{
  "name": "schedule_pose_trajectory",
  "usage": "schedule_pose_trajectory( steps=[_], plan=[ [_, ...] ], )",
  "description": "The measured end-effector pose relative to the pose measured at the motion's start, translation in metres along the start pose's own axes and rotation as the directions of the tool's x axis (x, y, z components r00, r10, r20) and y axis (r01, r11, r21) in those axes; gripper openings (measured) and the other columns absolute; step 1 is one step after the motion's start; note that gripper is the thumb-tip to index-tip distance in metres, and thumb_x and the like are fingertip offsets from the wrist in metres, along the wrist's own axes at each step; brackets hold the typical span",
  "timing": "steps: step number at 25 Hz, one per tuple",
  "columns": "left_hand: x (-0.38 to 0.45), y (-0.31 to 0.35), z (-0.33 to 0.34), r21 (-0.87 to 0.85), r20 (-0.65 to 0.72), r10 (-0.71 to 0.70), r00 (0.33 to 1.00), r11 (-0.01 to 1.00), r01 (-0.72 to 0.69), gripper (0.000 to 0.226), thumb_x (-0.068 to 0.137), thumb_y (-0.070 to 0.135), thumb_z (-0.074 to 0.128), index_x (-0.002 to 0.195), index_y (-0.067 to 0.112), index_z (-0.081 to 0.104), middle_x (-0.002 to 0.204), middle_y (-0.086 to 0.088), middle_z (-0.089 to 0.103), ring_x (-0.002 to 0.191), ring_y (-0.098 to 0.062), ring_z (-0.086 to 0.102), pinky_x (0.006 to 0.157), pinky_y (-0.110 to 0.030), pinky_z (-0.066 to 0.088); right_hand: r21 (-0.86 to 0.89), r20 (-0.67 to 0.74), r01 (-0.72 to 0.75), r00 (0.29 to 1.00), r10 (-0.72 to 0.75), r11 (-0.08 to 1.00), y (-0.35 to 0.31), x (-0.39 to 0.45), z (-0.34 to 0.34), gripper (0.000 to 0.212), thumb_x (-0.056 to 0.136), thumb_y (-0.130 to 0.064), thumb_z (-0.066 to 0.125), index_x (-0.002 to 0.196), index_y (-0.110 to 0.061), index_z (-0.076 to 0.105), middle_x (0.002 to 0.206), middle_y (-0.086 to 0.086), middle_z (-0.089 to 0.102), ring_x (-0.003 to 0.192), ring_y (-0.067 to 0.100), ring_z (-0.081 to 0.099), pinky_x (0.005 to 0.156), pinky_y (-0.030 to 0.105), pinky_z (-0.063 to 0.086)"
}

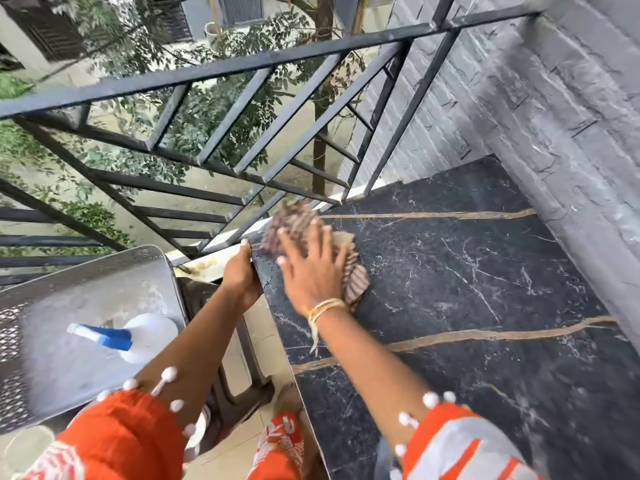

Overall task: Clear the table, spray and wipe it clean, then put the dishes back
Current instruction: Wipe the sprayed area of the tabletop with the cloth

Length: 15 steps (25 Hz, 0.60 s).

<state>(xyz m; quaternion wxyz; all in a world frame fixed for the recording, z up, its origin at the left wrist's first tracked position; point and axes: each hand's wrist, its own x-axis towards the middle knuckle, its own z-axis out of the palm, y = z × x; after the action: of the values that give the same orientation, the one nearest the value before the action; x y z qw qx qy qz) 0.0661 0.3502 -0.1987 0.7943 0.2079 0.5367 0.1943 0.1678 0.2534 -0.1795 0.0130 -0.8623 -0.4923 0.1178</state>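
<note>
This was a home balcony, up above ground level. A dark metal railing [221, 69] of slanted bars ran along the open side, and through it I could see tree foliage [214, 109], a bare paved yard below and the barred windows of a neighbouring building [45, 29]. Just inside the railing stood a black marble-look table [467, 271] with gold veins, its far side against a grey rough-stone wall [554, 116]. Near the railing's lower end sat a perforated metal chair [86, 299], and pale floor tiles [221, 445] showed beneath.
</note>
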Motion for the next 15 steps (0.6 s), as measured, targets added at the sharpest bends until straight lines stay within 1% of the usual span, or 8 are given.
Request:
schedule_pose_trajectory(
  steps=[3,5,7,8,9,11,13,15],
  plan=[
    [0.008,-0.001,-0.006,0.021,-0.089,0.063,0.994,0.998,-0.062,0.047,0.1,0.037,0.041,0.12,-0.001,0.06,0.117,-0.019,0.067,0.11,-0.032,0.064,0.102,-0.049,0.047,-0.025,0.024,0.163,0.986,-0.163,0.986,-0.015,-0.018,0.009,0.051,0.097,-0.055,0.021,0.148,-0.048,0.02,0.161,0.015,0.017,0.147,0.04,0.016,0.114,0.066,0.011],
    [0.008,0.0,-0.001,0.063,-0.142,0.084,0.986,0.995,-0.076,0.045,0.099,0.038,0.042,0.109,0.001,0.064,0.106,-0.018,0.07,0.097,-0.033,0.068,0.094,-0.047,0.05,-0.026,0.022,0.179,0.984,-0.179,0.983,0.001,-0.006,0.001,0.051,0.097,-0.057,0.024,0.147,-0.05,0.02,0.161,0.012,0.016,0.147,0.037,0.016,0.114,0.063,0.008],
    [0.0,0.003,0.011,0.25,-0.246,0.186,0.951,0.96,-0.123,0.042,0.099,0.039,0.043,0.083,0.005,0.06,0.083,-0.012,0.063,0.074,-0.027,0.061,0.08,-0.039,0.046,-0.045,0.007,0.132,0.991,-0.132,0.99,0.029,0.012,-0.007,0.052,0.096,-0.06,0.023,0.147,-0.052,0.017,0.162,0.009,0.012,0.148,0.035,0.015,0.115,0.06,0.006],
    [-0.006,0.003,0.016,0.409,-0.309,0.274,0.911,0.903,-0.133,0.04,0.101,0.036,0.041,0.08,0.005,0.056,0.08,-0.012,0.058,0.073,-0.025,0.055,0.075,-0.036,0.042,-0.046,0.0,0.077,0.997,-0.077,0.996,0.046,0.02,-0.011,0.053,0.096,-0.061,0.022,0.147,-0.052,0.016,0.162,0.008,0.01,0.148,0.034,0.014,0.116,0.06,0.006],
    [-0.012,0.003,0.02,0.567,-0.348,0.378,0.858,0.814,-0.128,0.035,0.102,0.032,0.04,0.088,0.004,0.055,0.085,-0.013,0.057,0.08,-0.025,0.053,0.075,-0.034,0.037,-0.047,-0.012,0.006,1.0,-0.006,0.999,0.067,0.027,-0.015,0.053,0.096,-0.061,0.02,0.148,-0.051,0.015,0.163,0.007,0.009,0.148,0.034,0.014,0.116,0.06,0.006],
    [-0.022,0.002,0.026,0.804,-0.328,0.571,0.753,0.587,-0.095,0.027,0.101,0.024,0.038,0.114,0.005,0.051,0.108,-0.017,0.058,0.1,-0.031,0.055,0.081,-0.037,0.037,-0.036,-0.043,-0.159,0.987,0.157,0.987,0.113,0.039,-0.023,0.054,0.096,-0.061,0.018,0.149,-0.049,0.014,0.163,0.007,0.009,0.148,0.034,0.013,0.116,0.062,0.009],
    [-0.021,-0.001,0.031,0.968,-0.123,0.741,0.66,0.235,-0.084,0.034,0.096,0.019,0.044,0.129,0.01,0.044,0.131,-0.019,0.049,0.119,-0.038,0.048,0.098,-0.046,0.036,-0.009,-0.057,-0.308,0.95,0.307,0.951,0.159,0.046,-0.032,0.055,0.096,-0.06,0.019,0.149,-0.048,0.013,0.163,0.008,0.009,0.148,0.034,0.012,0.116,0.063,0.011],
    [-0.019,-0.008,0.045,0.979,0.196,0.742,0.641,-0.11,-0.172,0.045,0.093,0.023,0.051,0.136,0.013,0.039,0.145,-0.017,0.036,0.136,-0.034,0.034,0.111,-0.051,0.024,0.026,-0.059,-0.42,0.905,0.421,0.907,0.187,0.05,-0.038,0.056,0.096,-0.06,0.02,0.15,-0.047,0.012,0.163,0.008,0.009,0.149,0.034,0.011,0.115,0.063,0.012]
  ],
)
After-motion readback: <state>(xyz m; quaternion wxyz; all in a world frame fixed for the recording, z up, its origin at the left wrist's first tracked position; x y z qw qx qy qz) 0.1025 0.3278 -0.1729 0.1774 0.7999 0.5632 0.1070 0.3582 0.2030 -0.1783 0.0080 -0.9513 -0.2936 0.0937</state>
